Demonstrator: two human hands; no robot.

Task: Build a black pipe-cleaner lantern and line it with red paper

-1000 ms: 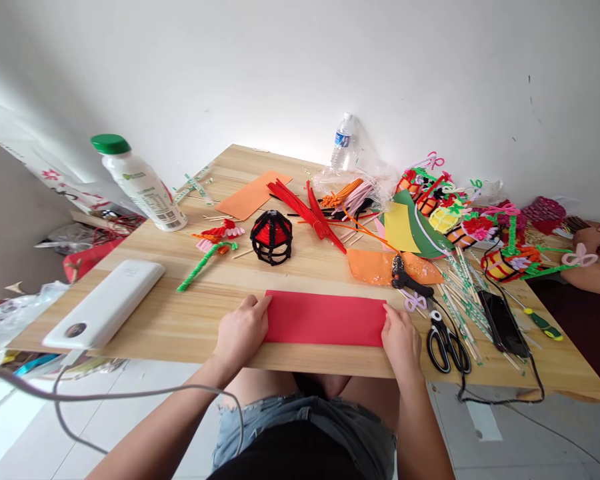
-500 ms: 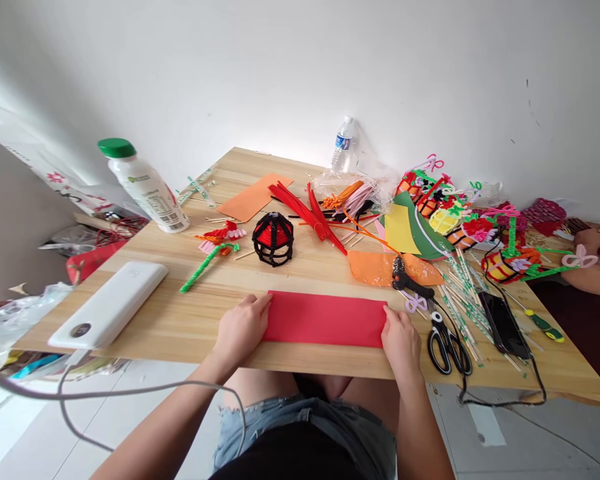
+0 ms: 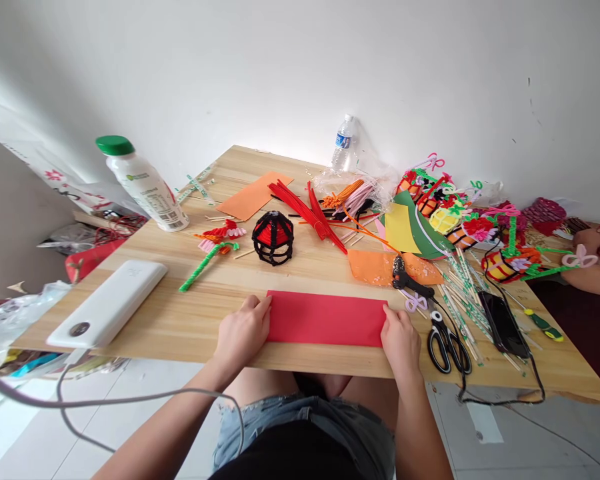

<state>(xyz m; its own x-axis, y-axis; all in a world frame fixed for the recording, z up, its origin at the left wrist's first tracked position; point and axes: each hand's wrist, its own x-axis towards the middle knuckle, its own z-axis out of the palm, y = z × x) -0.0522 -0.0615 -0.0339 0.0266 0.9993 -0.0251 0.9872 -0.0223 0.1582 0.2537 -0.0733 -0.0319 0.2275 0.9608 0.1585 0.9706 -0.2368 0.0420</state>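
Observation:
A rectangle of red paper (image 3: 326, 319) lies near the front edge of the table, its long side running left to right. My left hand (image 3: 243, 331) pinches its left end between thumb and fingers. At the right end, my right hand (image 3: 401, 340) grips the short edge the same way. Just beyond the paper stands a small red and black pipe-cleaner lantern (image 3: 273, 238). To the right of my right hand lie black-handled scissors (image 3: 449, 343), and a hot glue gun (image 3: 411, 283) rests on orange paper (image 3: 367, 268).
A white power bank (image 3: 107, 303) with a cable and a green-capped bottle (image 3: 145, 187) are on the left. Red pipe cleaners (image 3: 313, 217) lie behind the lantern. Wrapped sticks (image 3: 460, 300), a phone (image 3: 503, 323) and a screwdriver (image 3: 545, 325) lie right. Another person's arm (image 3: 593, 277) shows far right.
Both hands keep their hold on the red paper, which stays in nearly the same place. The view has shifted very slightly.

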